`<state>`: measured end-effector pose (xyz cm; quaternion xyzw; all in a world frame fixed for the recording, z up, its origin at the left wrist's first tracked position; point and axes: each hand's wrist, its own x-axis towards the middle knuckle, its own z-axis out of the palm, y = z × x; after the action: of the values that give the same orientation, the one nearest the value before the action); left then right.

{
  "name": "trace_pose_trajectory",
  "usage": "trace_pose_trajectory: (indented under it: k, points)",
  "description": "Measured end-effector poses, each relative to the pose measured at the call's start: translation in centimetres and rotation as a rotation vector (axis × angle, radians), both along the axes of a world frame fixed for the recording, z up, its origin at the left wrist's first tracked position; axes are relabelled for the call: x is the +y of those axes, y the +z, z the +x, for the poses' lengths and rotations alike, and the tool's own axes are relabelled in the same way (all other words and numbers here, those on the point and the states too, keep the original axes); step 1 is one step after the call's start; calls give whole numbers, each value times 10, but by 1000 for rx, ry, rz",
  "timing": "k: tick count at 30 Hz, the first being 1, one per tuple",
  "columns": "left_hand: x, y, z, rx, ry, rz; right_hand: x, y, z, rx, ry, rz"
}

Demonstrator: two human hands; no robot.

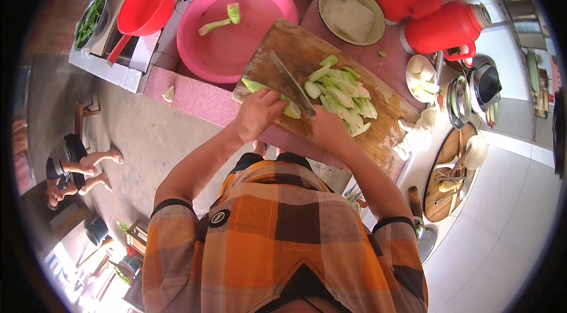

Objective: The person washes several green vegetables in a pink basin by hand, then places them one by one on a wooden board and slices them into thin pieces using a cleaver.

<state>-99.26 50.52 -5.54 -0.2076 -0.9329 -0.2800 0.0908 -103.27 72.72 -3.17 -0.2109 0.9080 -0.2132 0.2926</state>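
My left hand [259, 113] rests on a green vegetable stem [291, 109] at the near left edge of a wooden cutting board [385, 95]; the stem shows on both sides of the fingers. My right hand [330, 129] grips a kitchen knife [292, 82], whose blade points up and to the left over the board, just right of the stem. A pile of cut pale green slices [343, 93] lies beyond the knife on the right. The board's left end overlaps a pink plastic basin [195, 58], where peeled stem pieces [233, 13] lie.
Behind the board stands an enamel bowl [350, 18] with white contents. Two red thermoses [443, 29] and a small bowl of cut pieces [421, 78] are at the right. A red ladle [148, 7] and a bowl of leafy greens [91, 22] lie left. A person [71, 162] sits far left.
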Motion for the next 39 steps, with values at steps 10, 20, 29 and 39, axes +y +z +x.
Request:
trace_pose_trajectory:
  k: [10, 20, 29, 39]
  points:
    - [-2, -3, 1, 46, -37, -75, -14, -10, 15, -20, 15, -51]
    - [-6, -6, 13, 170, -26, 35, -2, 25, 26, -89, 30, -53]
    - [-24, 1, 25, 61, -87, 23, 4, -22, 12, -32, -56, -212]
    - [-18, -11, -27, -82, -231, -129, 51, -44, 6, -37, -274, -255]
